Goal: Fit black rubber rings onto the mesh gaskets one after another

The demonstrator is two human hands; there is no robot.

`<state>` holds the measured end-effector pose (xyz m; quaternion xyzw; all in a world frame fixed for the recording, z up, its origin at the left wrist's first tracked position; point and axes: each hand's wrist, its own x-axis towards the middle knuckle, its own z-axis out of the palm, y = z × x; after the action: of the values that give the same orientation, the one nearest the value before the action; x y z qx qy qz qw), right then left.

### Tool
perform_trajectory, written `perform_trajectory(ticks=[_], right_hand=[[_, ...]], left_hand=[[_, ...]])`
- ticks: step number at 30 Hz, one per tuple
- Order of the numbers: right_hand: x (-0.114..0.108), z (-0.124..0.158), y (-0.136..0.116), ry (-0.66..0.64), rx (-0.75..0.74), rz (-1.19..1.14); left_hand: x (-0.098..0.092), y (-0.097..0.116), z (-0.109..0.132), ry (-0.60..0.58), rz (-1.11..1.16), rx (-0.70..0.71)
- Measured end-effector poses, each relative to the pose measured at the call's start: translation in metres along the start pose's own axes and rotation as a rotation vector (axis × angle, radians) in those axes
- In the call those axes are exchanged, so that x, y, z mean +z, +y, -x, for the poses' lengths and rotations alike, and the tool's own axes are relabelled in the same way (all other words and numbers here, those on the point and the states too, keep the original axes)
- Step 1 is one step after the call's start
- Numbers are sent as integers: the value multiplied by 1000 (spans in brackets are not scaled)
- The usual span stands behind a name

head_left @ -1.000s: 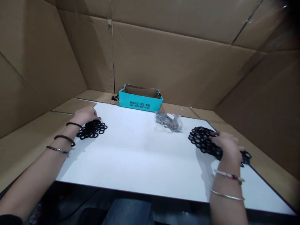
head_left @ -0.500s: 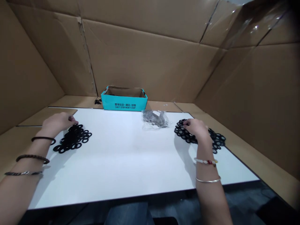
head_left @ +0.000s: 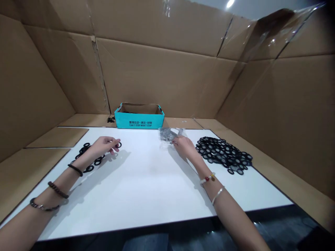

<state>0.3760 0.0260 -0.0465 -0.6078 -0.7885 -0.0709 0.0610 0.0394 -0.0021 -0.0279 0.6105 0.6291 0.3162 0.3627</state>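
My left hand (head_left: 106, 145) pinches a small black ring (head_left: 119, 144) between thumb and fingertips, held just above the white board. Beneath and behind that forearm lies a loose pile of black rings (head_left: 97, 161), partly covered by it. My right hand (head_left: 184, 146) reaches to a clear plastic bag (head_left: 165, 134) of small grey pieces. Its fingers are closed at the bag's near right edge; what is between them is hidden. To the right of this hand spreads a larger pile of black rings with grey centres (head_left: 225, 153).
A turquoise box (head_left: 140, 121) with dark things inside stands behind the white board (head_left: 146, 195). Several black rings (head_left: 111, 119) lie left of it. Cardboard walls (head_left: 162, 76) enclose the back and sides. A flat cardboard piece (head_left: 57, 138) lies at the board's left.
My left hand has moved right from its pile, bringing a black ring with it. My right hand has left the right pile and moved left to the plastic bag. The view has tilted up slightly.
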Motion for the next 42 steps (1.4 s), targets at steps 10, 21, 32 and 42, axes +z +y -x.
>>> perform_trajectory(ticks=[10, 21, 32, 42], right_hand=[[29, -14, -4, 4, -31, 52], [18, -14, -8, 169, 33, -294], [13, 17, -79, -55, -30, -1224], [7, 34, -100, -294, 42, -1563]], left_hand=[[33, -1, 12, -139, 244, -66], [59, -1, 26, -286, 491, -122], [70, 5, 35, -330, 604, -118], [73, 6, 43, -405, 542, -47]])
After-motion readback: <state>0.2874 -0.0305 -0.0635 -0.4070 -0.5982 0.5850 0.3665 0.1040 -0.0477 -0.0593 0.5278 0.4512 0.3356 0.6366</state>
